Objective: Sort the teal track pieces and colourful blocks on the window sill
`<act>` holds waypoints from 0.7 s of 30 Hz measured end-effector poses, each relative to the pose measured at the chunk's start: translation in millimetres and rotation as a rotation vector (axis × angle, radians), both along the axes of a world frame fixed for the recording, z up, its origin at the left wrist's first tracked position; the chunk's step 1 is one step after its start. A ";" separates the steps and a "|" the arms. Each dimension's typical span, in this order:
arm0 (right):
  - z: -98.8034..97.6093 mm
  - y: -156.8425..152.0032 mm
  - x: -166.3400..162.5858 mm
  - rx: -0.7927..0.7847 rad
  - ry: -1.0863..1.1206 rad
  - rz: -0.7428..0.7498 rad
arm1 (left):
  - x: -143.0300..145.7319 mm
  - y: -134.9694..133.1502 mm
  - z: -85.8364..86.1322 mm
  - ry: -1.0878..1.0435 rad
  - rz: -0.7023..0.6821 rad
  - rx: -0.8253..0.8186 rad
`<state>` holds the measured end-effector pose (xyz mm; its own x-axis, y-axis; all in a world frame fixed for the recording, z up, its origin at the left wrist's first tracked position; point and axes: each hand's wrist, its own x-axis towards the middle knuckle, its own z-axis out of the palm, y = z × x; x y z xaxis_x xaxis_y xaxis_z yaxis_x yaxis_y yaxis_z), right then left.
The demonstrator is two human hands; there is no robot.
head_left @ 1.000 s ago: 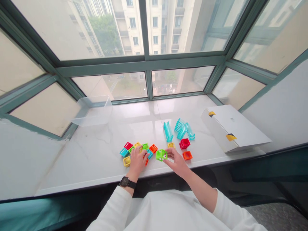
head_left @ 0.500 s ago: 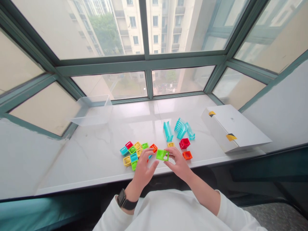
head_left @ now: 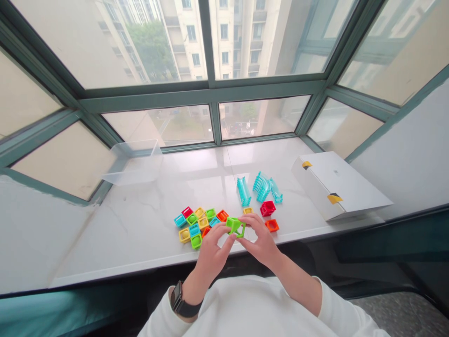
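A bright green hollow toy block [head_left: 235, 226] with open sides is held above the front of the white ledge. My left hand [head_left: 214, 248], a watch on its wrist, pinches the block's left side between thumb and fingers. From the right, my right hand [head_left: 260, 238] grips the same block with its fingertips. Just beyond my left hand lies a cluster of coloured blocks, among them a yellow block [head_left: 184, 235], a green block [head_left: 196, 241] and a red-orange block [head_left: 222, 215]. Behind my right fingers a small yellow block [head_left: 248, 210] shows in part.
Right of my hands sit a red block [head_left: 267, 208] and an orange block [head_left: 271, 226]. Behind them lie ribbed turquoise track pieces [head_left: 261, 186]. A clear plastic bin [head_left: 140, 177] stands at the back left, a white box [head_left: 342, 185] at the right. Windows enclose the ledge.
The green block has turned and tilted in my fingers. My left hand has come in from beside the block to close on it; my right hand keeps its grip.
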<state>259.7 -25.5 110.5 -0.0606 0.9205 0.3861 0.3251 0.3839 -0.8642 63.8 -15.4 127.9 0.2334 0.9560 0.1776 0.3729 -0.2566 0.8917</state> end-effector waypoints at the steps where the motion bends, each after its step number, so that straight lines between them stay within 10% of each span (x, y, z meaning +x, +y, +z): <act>1: 0.9 -0.3 0.1 -0.004 0.004 -0.002 | 0.3 0.0 0.2 -0.023 0.007 -0.017; 21: 4.0 -4.9 3.9 0.000 -0.004 0.009 | 4.3 -7.1 -9.2 -0.547 -0.059 -0.439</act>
